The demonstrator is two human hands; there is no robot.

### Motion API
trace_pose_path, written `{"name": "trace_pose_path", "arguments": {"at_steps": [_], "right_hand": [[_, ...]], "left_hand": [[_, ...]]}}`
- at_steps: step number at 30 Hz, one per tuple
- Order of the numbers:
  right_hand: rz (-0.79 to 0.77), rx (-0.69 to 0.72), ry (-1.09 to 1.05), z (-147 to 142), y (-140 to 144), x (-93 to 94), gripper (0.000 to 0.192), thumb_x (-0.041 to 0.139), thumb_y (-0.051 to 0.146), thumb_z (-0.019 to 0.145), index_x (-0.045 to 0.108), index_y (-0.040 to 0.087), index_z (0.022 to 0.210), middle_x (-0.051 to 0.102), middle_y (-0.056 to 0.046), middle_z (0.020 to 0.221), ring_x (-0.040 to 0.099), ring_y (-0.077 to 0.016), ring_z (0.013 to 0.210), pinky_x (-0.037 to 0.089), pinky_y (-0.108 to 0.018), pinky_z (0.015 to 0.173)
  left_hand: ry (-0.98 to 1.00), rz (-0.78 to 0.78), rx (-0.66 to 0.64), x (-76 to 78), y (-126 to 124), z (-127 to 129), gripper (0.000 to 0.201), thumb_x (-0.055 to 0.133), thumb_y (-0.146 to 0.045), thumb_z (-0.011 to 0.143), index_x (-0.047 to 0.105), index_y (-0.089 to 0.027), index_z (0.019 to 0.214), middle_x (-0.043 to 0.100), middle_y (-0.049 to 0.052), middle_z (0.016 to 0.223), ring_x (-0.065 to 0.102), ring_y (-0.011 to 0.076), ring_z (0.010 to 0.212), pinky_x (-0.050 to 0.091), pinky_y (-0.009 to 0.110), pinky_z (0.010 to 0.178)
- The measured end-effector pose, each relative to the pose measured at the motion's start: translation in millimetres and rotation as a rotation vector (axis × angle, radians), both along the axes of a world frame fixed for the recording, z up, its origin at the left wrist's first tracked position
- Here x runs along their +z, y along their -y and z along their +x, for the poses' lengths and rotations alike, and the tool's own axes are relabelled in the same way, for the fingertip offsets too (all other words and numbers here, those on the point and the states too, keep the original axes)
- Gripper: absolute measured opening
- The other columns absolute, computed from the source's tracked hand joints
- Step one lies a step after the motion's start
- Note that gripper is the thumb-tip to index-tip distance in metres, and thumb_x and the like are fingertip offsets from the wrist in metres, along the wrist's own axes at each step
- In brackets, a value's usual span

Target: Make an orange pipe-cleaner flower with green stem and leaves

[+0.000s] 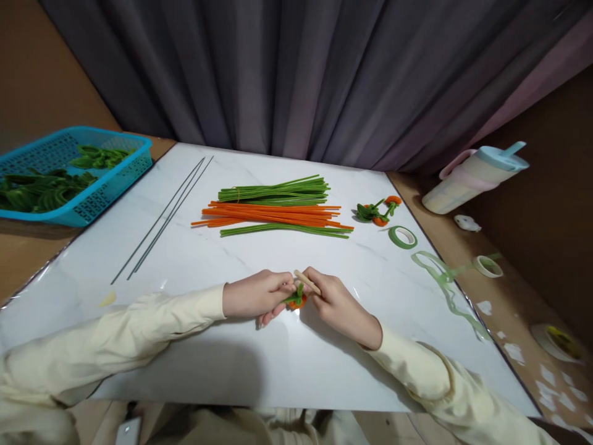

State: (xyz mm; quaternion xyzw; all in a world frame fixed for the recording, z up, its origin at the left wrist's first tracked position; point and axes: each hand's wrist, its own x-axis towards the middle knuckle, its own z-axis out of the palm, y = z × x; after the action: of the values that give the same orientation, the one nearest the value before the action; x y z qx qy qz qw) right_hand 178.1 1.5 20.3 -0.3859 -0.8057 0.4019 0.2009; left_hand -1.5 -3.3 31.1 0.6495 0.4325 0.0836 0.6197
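Near the front middle of the white table, my left hand [259,294] is closed on a small orange and green pipe-cleaner piece [297,301]. Its green part points up and the orange part hangs below. My right hand [345,310] grips a short wooden stick [307,282], which lies across the top of the green part; whether they touch I cannot tell. Some of my fingers are hidden behind the piece. Beyond my hands lie green pipe cleaners [273,193], orange pipe cleaners [273,213] and a thinner row of green ones [287,230].
At left are a blue basket [88,207] of green pieces and thin wires [171,213]. On the right sit finished-looking orange and green pieces [380,212], a green tape roll [403,237], loose tape strips [447,290], another roll [488,266] and a tumbler [467,180].
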Motion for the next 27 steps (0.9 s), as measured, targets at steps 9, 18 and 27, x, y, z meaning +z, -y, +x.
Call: {"name": "trace_pose_path", "arguments": {"at_steps": [9,18,27], "right_hand": [[-0.017,-0.072,0.147,-0.1,2.0,-1.9,0.021,0.033,0.002,0.068,0.037,0.021,0.078,0.050,0.000,0.072,0.045,-0.0141,0.062,0.031,-0.023,0.058],[-0.016,-0.093,0.180,0.1,-0.6,-6.1,0.022,0.034,0.002,0.069,0.039,0.020,0.079,0.051,0.000,0.072,0.046,-0.0138,0.062,0.031,-0.023,0.059],[-0.185,-0.012,-0.009,6.5,-15.1,-6.2,0.011,0.039,0.021,0.084,0.045,0.018,0.076,0.052,-0.001,0.072,0.047,-0.0125,0.066,0.037,-0.024,0.064]], "left_hand": [[0.139,0.166,0.049,-20.3,1.0,-1.9,0.027,0.031,-0.036,0.091,0.048,-0.016,0.085,0.041,-0.007,0.052,0.035,0.0043,0.034,0.031,0.017,0.037],[0.051,0.389,0.039,-19.5,-1.3,-0.2,0.026,0.031,-0.028,0.090,0.044,-0.018,0.071,0.043,-0.004,0.054,0.040,0.0086,0.047,0.035,0.021,0.051],[0.042,0.118,0.076,-11.6,-4.7,-0.8,0.021,0.033,-0.033,0.088,0.041,-0.019,0.075,0.035,-0.010,0.040,0.028,0.0063,0.028,0.026,0.019,0.035]]}}
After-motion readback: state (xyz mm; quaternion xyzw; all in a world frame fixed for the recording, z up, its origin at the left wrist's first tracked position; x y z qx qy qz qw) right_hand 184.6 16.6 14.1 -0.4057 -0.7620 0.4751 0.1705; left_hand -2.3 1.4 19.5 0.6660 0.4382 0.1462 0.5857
